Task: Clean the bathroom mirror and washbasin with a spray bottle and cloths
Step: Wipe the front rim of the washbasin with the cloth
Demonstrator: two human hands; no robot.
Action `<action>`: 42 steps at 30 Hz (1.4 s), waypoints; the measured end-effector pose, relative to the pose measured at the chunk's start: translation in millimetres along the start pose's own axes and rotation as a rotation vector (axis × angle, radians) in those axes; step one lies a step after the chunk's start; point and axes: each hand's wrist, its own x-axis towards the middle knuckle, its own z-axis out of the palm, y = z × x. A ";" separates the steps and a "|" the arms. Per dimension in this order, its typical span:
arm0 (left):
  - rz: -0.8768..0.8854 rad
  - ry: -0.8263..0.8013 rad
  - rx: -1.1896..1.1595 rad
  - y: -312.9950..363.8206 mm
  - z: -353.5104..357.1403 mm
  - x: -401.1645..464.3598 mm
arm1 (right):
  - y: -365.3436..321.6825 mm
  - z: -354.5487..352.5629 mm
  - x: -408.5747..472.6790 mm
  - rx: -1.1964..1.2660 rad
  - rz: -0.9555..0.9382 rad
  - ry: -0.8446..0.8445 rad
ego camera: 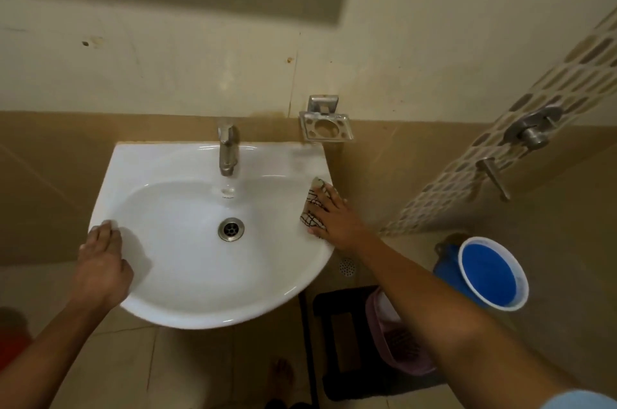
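Observation:
A white washbasin (187, 275) hangs on the tiled wall below me, with a steel tap (228, 150) at the back and a round drain (231, 229) in the bowl. My right hand (334, 215) lies flat on a white cloth with dark checks (310, 208), pressing it against the basin's right rim. My left hand (101, 261) rests on the left rim with its fingers curled over the edge and nothing in it. No spray bottle or mirror glass shows.
A steel holder (325, 126) is fixed to the wall beside the tap. Shower taps (531, 131) stick out of the right wall. On the floor at right stand a blue bucket (490, 275), a pink basket (400, 342) and a dark stool (347, 342).

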 end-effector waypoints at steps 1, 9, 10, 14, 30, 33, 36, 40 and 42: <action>-0.005 0.013 0.010 0.6 0.5 -0.4 | 1.8 -1.5 9.0 -0.024 -0.001 0.016; -0.070 0.088 0.018 3.1 4.3 2.4 | 9.1 -16.2 75.7 -0.162 -0.118 0.124; -0.073 0.088 0.028 4.4 3.6 1.7 | 5.8 -19.1 83.9 -0.167 -0.137 0.133; -0.098 0.055 0.032 3.5 2.2 1.6 | -19.9 -30.2 117.0 -0.156 -0.205 0.126; -0.017 0.034 0.012 -11.2 -20.4 28.2 | -19.9 -9.3 81.7 -0.134 -0.014 0.255; 0.030 0.029 0.021 -15.9 -19.8 35.4 | -22.7 7.4 51.8 -0.176 0.072 0.222; 0.090 0.031 0.064 -19.2 -19.1 41.6 | -29.9 16.2 22.7 -0.231 0.103 0.107; 0.157 0.014 0.111 -22.3 -24.3 51.1 | -59.9 22.0 5.3 -0.224 0.191 -0.035; 0.174 0.005 0.124 -24.5 -24.1 53.4 | -80.0 26.1 0.4 -0.215 0.232 -0.111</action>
